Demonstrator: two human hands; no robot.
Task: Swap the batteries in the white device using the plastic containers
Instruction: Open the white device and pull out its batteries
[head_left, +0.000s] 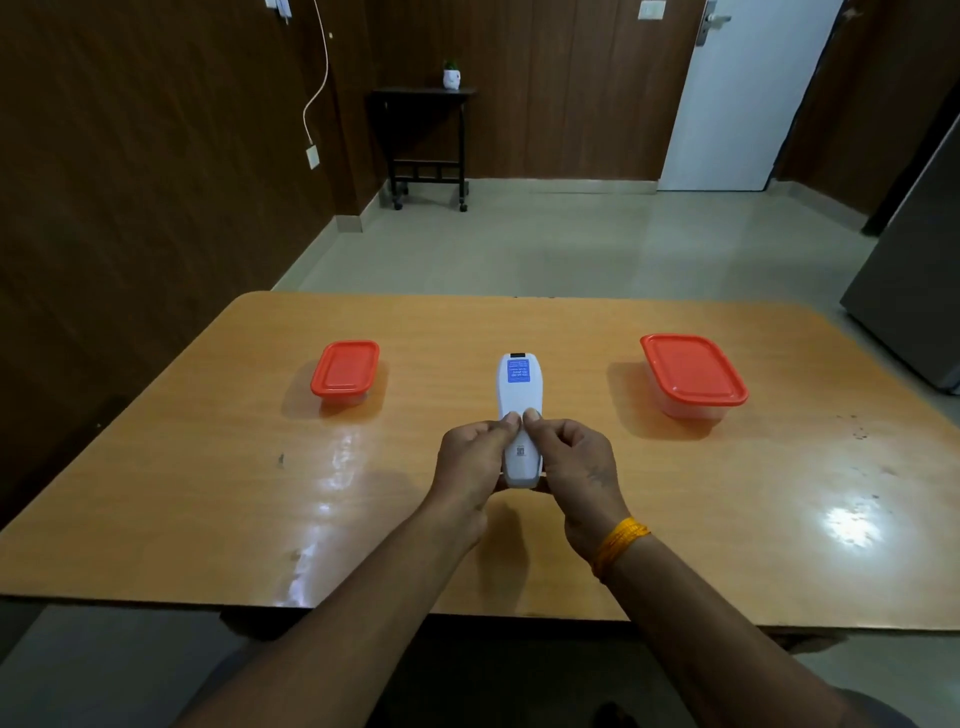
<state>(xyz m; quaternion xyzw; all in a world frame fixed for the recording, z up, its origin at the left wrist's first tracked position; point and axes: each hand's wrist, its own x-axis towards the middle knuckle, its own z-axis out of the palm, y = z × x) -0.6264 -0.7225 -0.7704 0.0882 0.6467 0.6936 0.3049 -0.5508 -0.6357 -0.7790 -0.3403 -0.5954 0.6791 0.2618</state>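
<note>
The device (518, 410) lay face down at the middle of the table (208, 493), its blue label at the far end. The left hand (470, 457) and right hand (576, 460) grasped its near end from either side, both thumbs pressed side by side on its back. A small red-lidded tub (345, 370) sat well to the left, a larger tub (693, 373) well to the right, both closed.

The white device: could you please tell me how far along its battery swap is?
Nothing looks finished. Both hands, left and right, hold the white device back-up, thumbs pressing its back cover. Both red-lidded containers, left and right, remain closed; no batteries show.
</note>
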